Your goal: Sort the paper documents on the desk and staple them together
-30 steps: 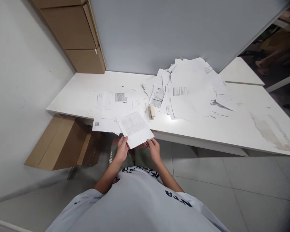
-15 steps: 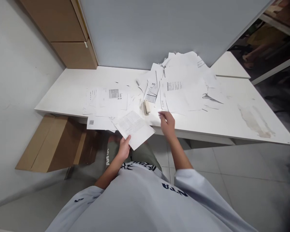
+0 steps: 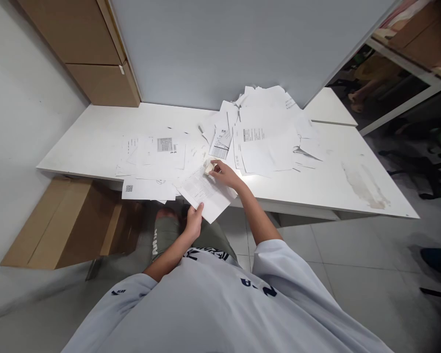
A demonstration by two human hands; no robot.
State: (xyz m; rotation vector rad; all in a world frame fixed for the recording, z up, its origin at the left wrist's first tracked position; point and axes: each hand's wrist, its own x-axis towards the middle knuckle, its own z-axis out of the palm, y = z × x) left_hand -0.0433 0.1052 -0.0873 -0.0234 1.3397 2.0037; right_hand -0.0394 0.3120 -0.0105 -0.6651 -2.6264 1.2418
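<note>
My left hand (image 3: pixel 194 221) is closed on the near corner of a printed paper sheet (image 3: pixel 213 200), thumb on top. This paper tilts over the table's front edge. My right hand (image 3: pixel 225 174) is closed around a small cream stapler (image 3: pixel 208 168) at the paper's far edge. Fingers hide part of the stapler, and I cannot tell whether its jaws are around the paper. To the left lie spread printed sheets (image 3: pixel 147 164), one with a QR code hanging over the edge.
A messy paper pile (image 3: pixel 260 122) covers the middle back of the white table (image 3: pixel 334 181), against a grey panel. Cardboard boxes stand at the back left (image 3: pixel 103 83) and under the table's left end (image 3: pixel 55 220). Another person's hand (image 3: pixel 356 100) shows at the far right.
My right hand has moved left and taken hold of the stapler, which is now at the paper's far edge. The left hand still holds the paper. The view has shifted slightly.
</note>
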